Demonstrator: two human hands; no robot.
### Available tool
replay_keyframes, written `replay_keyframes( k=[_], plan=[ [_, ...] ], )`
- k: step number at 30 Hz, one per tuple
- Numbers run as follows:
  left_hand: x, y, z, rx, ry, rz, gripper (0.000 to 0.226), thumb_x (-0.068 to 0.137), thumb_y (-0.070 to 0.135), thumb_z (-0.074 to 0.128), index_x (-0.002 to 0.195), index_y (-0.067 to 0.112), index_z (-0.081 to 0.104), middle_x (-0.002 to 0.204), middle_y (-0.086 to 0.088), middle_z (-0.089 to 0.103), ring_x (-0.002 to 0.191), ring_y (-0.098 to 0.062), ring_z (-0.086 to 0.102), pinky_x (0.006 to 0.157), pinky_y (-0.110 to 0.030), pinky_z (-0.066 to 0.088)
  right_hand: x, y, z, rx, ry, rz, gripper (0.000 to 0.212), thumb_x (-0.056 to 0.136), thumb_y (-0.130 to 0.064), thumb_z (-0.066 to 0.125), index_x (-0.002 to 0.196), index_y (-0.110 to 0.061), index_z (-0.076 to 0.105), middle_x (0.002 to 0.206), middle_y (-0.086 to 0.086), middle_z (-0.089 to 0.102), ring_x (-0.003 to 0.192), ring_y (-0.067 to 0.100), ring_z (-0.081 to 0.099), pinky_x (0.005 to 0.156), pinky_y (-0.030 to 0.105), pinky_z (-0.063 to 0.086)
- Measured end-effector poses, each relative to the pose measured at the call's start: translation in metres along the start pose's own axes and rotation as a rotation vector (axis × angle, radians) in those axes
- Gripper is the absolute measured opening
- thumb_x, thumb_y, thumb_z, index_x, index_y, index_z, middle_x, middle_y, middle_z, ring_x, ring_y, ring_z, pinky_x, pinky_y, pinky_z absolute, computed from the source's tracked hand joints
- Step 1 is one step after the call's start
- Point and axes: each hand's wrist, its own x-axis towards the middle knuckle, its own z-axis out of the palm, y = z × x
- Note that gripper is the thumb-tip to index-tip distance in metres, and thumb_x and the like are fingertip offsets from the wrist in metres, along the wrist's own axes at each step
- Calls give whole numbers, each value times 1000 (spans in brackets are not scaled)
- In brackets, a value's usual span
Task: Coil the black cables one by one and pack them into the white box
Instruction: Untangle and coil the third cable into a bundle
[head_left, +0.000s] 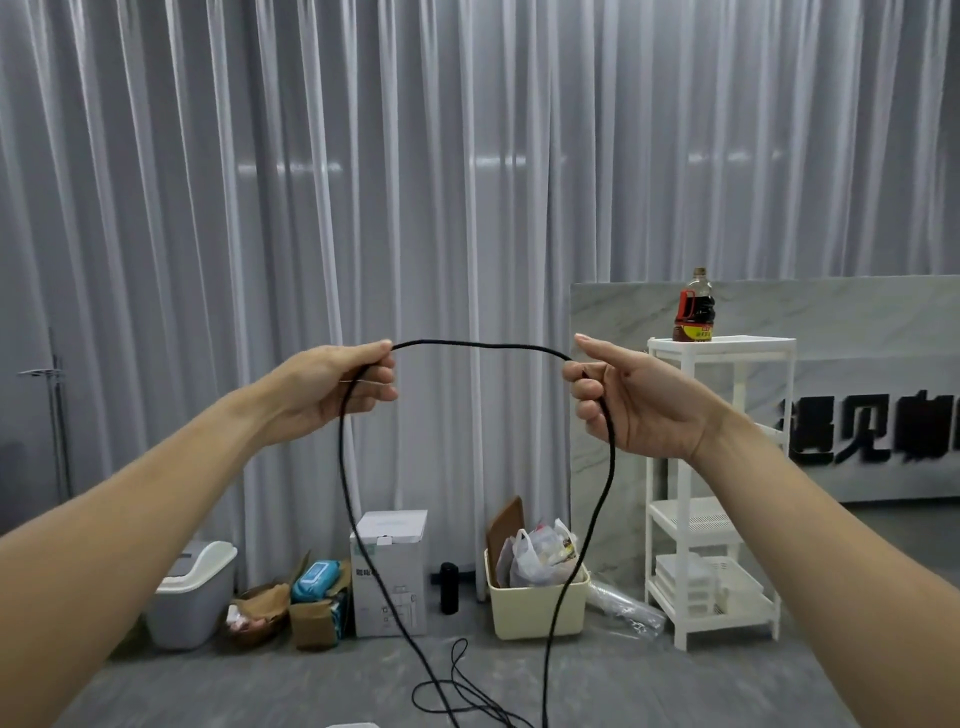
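Raised left hand (332, 387) and right hand (631, 402), fingers curled, each pinching the black cable (480, 344), which arches between them while both ends hang down to loops on the floor (208, 686).

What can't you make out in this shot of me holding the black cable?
Head view only:
- Black cable: both hanging runs leave the bottom edge, so its ends and full length are unseen.
- Left hand and right hand: curled fingers hide the stretch of cable inside each grip.
- White box by the curtain: its label is too small to read.
- Wall lettering: blurred, cut by the right edge.
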Motion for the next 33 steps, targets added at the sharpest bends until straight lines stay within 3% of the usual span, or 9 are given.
replay_keyframes(
  k=[5, 8, 11, 13, 17, 22, 26, 33],
  plan=[
    [0, -17, -35, -54, 168, -36, 19, 96, 27, 62, 85, 12, 65, 69, 2, 67, 66, -14, 73, 58, -19, 58, 0, 7, -7, -7, -9, 6, 25, 88, -36, 60, 77, -14, 64, 58, -4, 56, 51, 11, 61, 52, 18, 54],
    [0, -28, -54, 7, 221, -87, 21, 97, 33, 60, 87, 14, 63, 70, 2, 58, 53, -10, 62, 52, -20, 52, 5, 10, -7, 3, 2, 4, 15, 87, -29, 60, 80, -16, 61, 58, -6, 54, 51, 9, 60, 51, 17, 52],
    [-6, -31, -50, 89, 39, -165, 34, 91, 48, 59, 98, 14, 60, 65, 4, 31, 46, -8, 27, 42, -19, 23, 12, 13, -4, 35, -11, 14, 12, 85, -27, 60, 81, -16, 60, 58, -6, 54, 50, 9, 61, 50, 16, 53],
    [-9, -27, -32, 106, -93, -184, 46, 90, 52, 58, 108, 11, 60, 65, 4, 24, 49, -8, 17, 42, -19, 13, 16, 16, 2, 23, -30, 22, 12, 85, -27, 60, 82, -16, 60, 58, -6, 54, 50, 9, 60, 50, 17, 53],
    [-7, -12, 14, 126, -275, -133, 50, 90, 54, 55, 113, 10, 62, 62, 3, 25, 50, -8, 17, 43, -19, 15, 22, 22, 18, -23, -73, 48, 11, 85, -27, 60, 83, -16, 58, 58, -6, 54, 51, 9, 60, 49, 17, 52],
    [-3, 5, 55, 213, -367, -64, 45, 89, 53, 56, 109, 13, 63, 60, 5, 26, 50, -7, 20, 42, -17, 20, 26, 28, 27, -41, -102, 57, 12, 86, -28, 59, 85, -16, 59, 56, -6, 54, 50, 8, 59, 47, 16, 50],
    [1, 2, 62, 320, -271, 2, 31, 96, 46, 55, 99, 17, 66, 58, 7, 25, 50, -8, 21, 43, -18, 20, 27, 30, 27, -14, -125, 54, 12, 87, -28, 59, 84, -16, 59, 55, -6, 52, 49, 9, 59, 46, 16, 49],
    [14, -13, 18, 187, 73, 31, 28, 100, 38, 54, 101, 12, 66, 61, 8, 32, 49, -7, 27, 41, -18, 20, 23, 38, 18, -24, -42, 60, 14, 83, -31, 62, 83, -17, 58, 55, -7, 44, 46, 7, 55, 41, 13, 45]
  ],
)
